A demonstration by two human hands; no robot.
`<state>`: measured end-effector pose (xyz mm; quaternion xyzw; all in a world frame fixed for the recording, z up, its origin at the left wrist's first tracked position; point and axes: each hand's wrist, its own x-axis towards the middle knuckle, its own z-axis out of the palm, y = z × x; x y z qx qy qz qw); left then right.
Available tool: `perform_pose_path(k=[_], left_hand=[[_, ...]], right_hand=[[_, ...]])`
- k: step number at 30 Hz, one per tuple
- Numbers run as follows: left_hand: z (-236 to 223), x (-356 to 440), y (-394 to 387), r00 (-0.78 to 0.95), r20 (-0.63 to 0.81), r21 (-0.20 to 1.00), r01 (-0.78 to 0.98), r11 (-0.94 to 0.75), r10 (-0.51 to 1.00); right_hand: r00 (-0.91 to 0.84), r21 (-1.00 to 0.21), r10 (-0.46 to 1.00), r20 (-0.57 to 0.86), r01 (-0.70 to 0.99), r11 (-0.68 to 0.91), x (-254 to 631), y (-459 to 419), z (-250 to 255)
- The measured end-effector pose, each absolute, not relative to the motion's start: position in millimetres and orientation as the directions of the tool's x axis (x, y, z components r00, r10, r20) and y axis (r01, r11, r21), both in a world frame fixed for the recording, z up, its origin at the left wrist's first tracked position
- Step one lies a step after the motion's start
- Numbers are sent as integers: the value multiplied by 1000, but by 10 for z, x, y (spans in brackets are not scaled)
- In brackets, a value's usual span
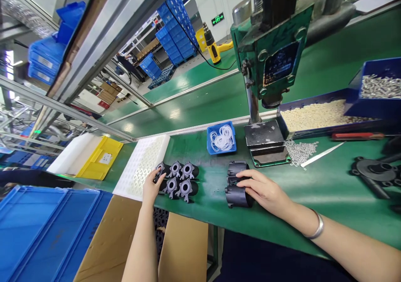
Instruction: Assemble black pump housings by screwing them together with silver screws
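Observation:
Several black plastic housings [186,187] with ring-shaped openings stand in two rows on the green bench. At the left end of this group, my left hand [152,188] has its thumb and fingers closed on one black housing [161,168]. Further right, two larger black cylindrical housings [237,196] lie side by side. My right hand [265,190], with a silver bangle at the wrist, has its fingers closed over the inner sides of these cylinders; its fingertips are partly hidden between them.
A green press [272,60] with a metal base [265,133] stands behind my right hand. Near it are a blue tray of white rings [221,138], scattered small rings [300,150] and bins of small parts [316,115]. A white foam tray [128,177] sits left; cardboard flaps [183,248] rise below the edge.

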<state>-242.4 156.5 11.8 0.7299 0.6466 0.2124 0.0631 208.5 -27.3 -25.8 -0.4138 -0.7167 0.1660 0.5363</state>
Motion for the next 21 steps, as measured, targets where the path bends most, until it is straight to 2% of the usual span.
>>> perform_pose_path(k=[12, 16, 18, 21], left_hand=[[164, -2372, 1574, 98, 247, 315, 933, -176, 964], [256, -2272, 1509, 113, 299, 275, 941, -198, 948], [315, -2167, 1413, 156, 316, 253, 937, -241, 936], [343, -1975, 1218, 282, 250, 226, 913, -339, 926]], right_hand=[[-85, -687, 776, 625, 412, 598, 2080, -278, -287], [-81, -691, 781, 620, 416, 591, 2083, -280, -298], [-83, -693, 784, 616, 417, 588, 2087, -279, -300], [-91, -693, 785, 613, 417, 589, 2089, -277, -300]])
